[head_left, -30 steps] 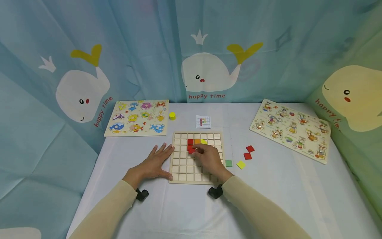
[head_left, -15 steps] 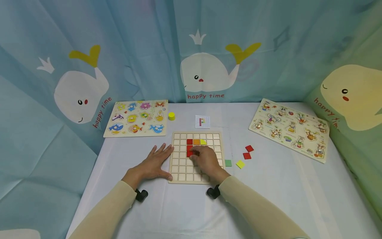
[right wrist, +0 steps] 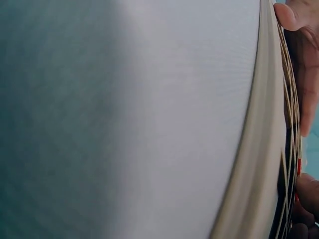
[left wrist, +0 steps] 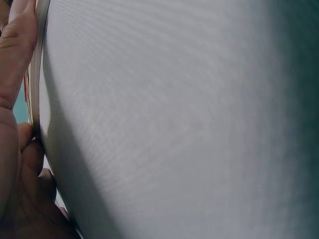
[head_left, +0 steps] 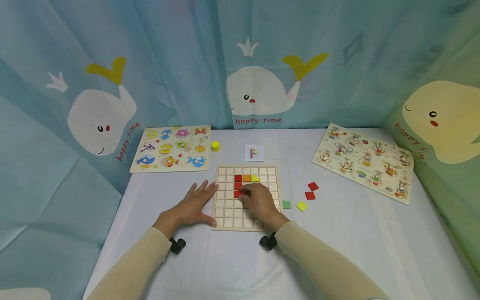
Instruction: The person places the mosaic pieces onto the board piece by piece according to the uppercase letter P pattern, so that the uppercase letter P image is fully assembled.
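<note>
A wooden grid board (head_left: 229,212) lies on the table. In it, a red tile (head_left: 238,178), an orange tile (head_left: 246,178) and a yellow tile (head_left: 255,178) form a row, with a second red tile (head_left: 238,186) below the first. My right hand (head_left: 259,202) pinches at the right side of a third red tile (head_left: 237,194), which lies in the cell under those; its fingertips partly cover that tile. My left hand (head_left: 193,206) rests with spread fingers along the board's left edge, thumb at the lower corner. Both wrist views show mostly cloth and the board's edge.
Right of the board lie a green tile (head_left: 286,204), a yellow tile (head_left: 301,206) and two red tiles (head_left: 310,195). Behind it are a printed pattern card (head_left: 254,153) and a yellow cylinder (head_left: 215,146). Picture puzzles stand at back left (head_left: 170,149) and back right (head_left: 365,162).
The third red tile, earlier tilted in my right fingers over the second one, has moved down and now lies squarely in the cell below. My left hand has stayed in place.
</note>
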Demonstrator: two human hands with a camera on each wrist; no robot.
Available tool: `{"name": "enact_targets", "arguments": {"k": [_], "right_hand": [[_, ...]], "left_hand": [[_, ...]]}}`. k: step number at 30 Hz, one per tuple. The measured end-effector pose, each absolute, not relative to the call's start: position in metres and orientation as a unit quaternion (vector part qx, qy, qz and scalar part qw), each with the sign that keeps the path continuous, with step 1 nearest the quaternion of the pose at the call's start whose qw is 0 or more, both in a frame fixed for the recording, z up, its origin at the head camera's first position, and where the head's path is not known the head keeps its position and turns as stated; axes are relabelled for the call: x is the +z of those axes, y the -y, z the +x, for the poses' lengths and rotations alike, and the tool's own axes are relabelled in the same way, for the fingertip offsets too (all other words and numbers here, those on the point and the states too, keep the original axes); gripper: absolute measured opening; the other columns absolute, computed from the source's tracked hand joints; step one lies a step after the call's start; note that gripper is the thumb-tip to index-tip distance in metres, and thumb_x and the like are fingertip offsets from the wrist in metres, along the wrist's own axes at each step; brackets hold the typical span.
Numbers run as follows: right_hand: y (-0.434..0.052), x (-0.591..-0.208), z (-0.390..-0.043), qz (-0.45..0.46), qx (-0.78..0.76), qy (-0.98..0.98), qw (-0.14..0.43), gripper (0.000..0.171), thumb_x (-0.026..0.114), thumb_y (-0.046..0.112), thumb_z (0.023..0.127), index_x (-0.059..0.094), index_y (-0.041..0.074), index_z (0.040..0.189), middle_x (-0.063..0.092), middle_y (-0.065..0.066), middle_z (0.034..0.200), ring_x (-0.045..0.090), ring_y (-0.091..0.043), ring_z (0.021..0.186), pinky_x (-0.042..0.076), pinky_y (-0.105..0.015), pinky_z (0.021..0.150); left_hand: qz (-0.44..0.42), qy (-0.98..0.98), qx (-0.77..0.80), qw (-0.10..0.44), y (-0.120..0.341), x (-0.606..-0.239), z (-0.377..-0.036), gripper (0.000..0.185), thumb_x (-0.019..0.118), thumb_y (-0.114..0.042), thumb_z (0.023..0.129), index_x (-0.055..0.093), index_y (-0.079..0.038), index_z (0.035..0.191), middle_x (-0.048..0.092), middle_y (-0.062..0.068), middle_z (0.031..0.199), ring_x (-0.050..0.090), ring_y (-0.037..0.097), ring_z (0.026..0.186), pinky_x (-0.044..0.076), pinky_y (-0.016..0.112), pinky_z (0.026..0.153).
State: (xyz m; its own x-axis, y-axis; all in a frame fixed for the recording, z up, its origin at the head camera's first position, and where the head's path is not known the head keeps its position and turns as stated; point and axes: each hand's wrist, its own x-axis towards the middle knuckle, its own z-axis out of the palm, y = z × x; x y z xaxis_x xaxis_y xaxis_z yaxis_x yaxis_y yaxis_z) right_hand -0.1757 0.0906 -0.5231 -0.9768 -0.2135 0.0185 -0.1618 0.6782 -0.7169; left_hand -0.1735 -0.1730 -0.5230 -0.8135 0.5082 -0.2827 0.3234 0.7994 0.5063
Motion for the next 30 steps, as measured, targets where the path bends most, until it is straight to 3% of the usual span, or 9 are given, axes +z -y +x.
{"name": "enact_targets", "arguments": {"k": [12,30], "right_hand": [[-0.096,-0.519,-0.18,-0.067,-0.43,-0.899,0.047,0.013,0.079,0.013,0.095,0.08,0.01,0.108,0.074,0.001,0.091,0.062,-0.016,0.082,0.055,-0.03,0.075],[-0.107,-0.516,-0.184,-0.055,-0.498,-0.865,0.032,0.02,0.077,0.008,0.095,0.078,0.004,0.115,0.071,-0.007,0.098,0.063,-0.02,0.089,0.054,-0.027,0.077]], "left_hand": [[0.224,-0.926,0.221,0.209,0.173,-0.523,-0.173,0.128,0.09,-0.061,0.073,0.018,-0.017,0.171,0.014,0.002,0.178,0.0,0.027,0.166,-0.007,0.052,0.134],[0.219,-0.927,0.224,0.206,0.173,-0.525,-0.174,0.129,0.091,-0.06,0.072,0.019,-0.018,0.171,0.014,0.002,0.178,0.0,0.026,0.166,-0.007,0.052,0.134]]}}
